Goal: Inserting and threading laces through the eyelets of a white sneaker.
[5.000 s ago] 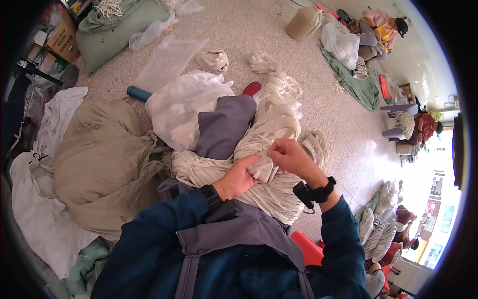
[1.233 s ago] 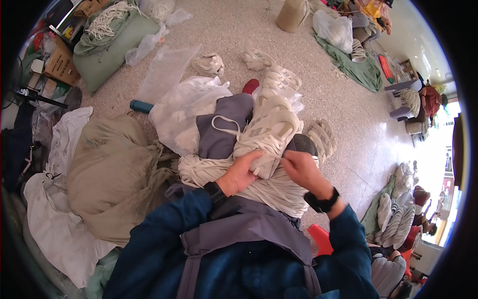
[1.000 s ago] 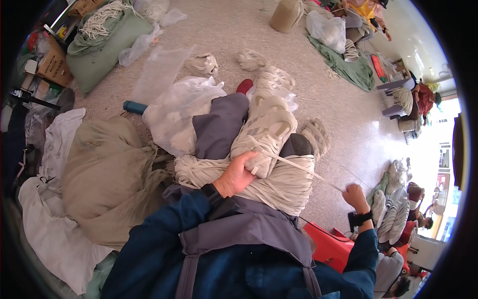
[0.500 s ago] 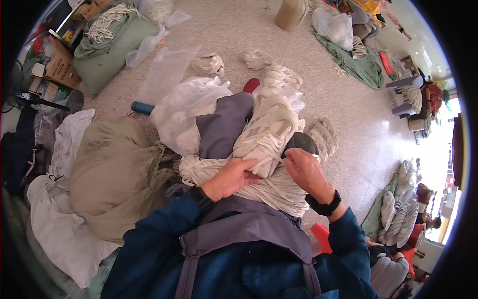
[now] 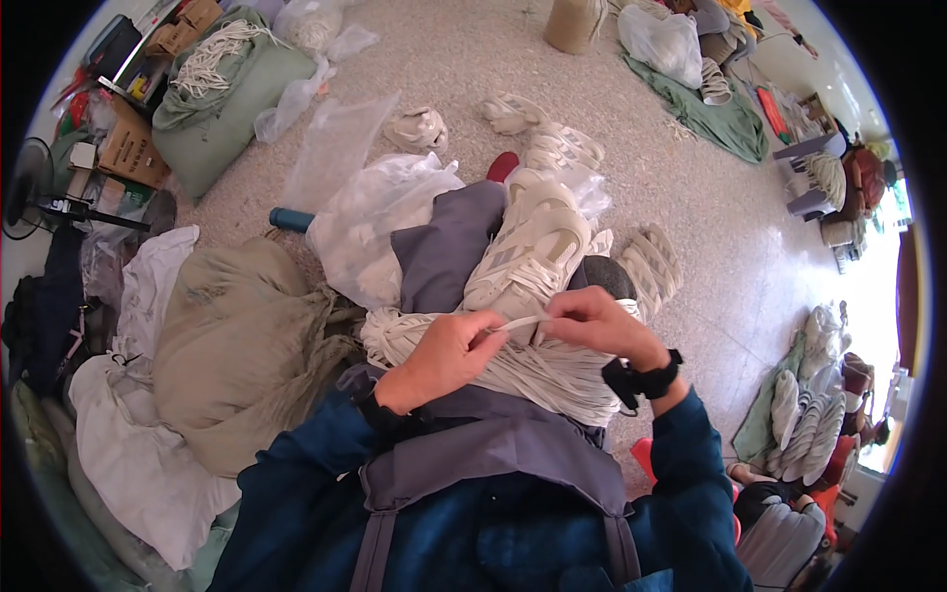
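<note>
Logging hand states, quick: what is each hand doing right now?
Left hand: closed, pinching one end of a white shoelace.
Right hand: closed, pinching the same shoelace beside the pale sneaker.

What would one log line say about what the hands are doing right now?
left hand: pinching lace | right hand: pinching same lace | cream shoe: on lap, over lace bundle

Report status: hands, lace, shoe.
Left hand and right hand both pinching white lace. Cream shoe on lap, atop lace bundle. Nothing obstructing.
</note>
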A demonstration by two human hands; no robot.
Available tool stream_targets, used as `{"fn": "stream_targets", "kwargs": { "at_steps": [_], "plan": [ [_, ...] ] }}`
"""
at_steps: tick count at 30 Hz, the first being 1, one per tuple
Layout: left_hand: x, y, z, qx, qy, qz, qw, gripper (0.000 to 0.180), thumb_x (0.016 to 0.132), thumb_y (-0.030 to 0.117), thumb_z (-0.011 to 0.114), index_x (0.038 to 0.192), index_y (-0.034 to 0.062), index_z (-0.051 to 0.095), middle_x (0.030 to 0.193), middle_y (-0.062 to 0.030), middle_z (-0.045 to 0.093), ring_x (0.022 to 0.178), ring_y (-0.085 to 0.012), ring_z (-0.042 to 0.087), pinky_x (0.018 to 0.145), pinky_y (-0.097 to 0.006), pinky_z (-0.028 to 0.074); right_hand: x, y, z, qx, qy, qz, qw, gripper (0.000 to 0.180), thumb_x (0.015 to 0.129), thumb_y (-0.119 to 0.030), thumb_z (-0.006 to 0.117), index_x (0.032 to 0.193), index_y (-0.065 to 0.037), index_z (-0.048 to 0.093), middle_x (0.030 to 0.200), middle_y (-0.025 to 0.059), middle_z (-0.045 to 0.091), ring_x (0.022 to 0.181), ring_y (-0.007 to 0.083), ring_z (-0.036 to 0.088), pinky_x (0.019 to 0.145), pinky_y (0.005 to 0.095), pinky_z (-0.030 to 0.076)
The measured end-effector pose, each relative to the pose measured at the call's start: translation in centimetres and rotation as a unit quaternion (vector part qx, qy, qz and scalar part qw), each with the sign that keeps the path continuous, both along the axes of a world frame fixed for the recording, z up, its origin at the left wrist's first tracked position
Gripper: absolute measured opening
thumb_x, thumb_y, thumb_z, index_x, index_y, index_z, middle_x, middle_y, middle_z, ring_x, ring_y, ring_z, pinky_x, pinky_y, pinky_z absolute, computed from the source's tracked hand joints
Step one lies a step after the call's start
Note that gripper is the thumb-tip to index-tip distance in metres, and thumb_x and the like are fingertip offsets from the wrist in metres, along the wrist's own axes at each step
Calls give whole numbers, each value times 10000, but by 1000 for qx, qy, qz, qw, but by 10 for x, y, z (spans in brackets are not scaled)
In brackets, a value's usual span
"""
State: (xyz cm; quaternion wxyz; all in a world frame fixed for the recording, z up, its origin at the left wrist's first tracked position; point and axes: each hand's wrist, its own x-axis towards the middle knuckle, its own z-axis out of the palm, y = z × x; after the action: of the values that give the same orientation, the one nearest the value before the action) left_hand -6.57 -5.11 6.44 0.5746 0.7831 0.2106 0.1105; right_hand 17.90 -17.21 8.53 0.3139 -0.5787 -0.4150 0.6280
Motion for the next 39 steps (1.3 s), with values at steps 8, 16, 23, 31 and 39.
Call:
{"fn": "stream_targets", "kwargs": {
  "at_steps": [8,16,23,31,39],
  "plan": [
    [-16,-4,-22,-486,118,159,851,337,1016,226,621,1251,-4,546,929,-105,659,623,-153,638,606,-325,578,55,-99,75,210,-36,-185,959,222,924,-170,602,859,26,683,941,136,691,985,271,609,947,407,450],
    [-8,-14,-46,-614,-3,193,765,231,988,176,656,1126,-4,612,1103,-101,648,1049,-222,630,986,-410,538,108,-229,96,400,304,-418,757,147,1084,-206,463,1003,-86,492,930,27,480,887,187,493,1054,473,385],
    [24,-20,-49,-700,-62,193,685,396,966,149,682,1310,3,551,1266,-112,628,1202,-240,598,1103,-415,459,176,-330,68,346,142,-595,712,195,1075,-142,498,1194,8,535,1005,53,554,831,129,522,769,263,490],
    [36,-20,-62,-713,-89,204,665,482,970,162,689,1402,44,512,1348,-76,610,1232,-200,590,1038,-375,484,20,-91,28,19,13,-418,908,230,1009,-129,596,1188,13,616,870,63,680,733,150,683,707,292,586],
    [36,-17,-67,-741,-89,155,647,462,986,161,644,1416,69,501,1349,-65,614,1237,-208,597,1065,-400,470,-49,-7,-26,14,-135,-232,963,139,991,-36,587,1090,48,639,823,79,699,723,126,681,666,253,553]
  ]
}}
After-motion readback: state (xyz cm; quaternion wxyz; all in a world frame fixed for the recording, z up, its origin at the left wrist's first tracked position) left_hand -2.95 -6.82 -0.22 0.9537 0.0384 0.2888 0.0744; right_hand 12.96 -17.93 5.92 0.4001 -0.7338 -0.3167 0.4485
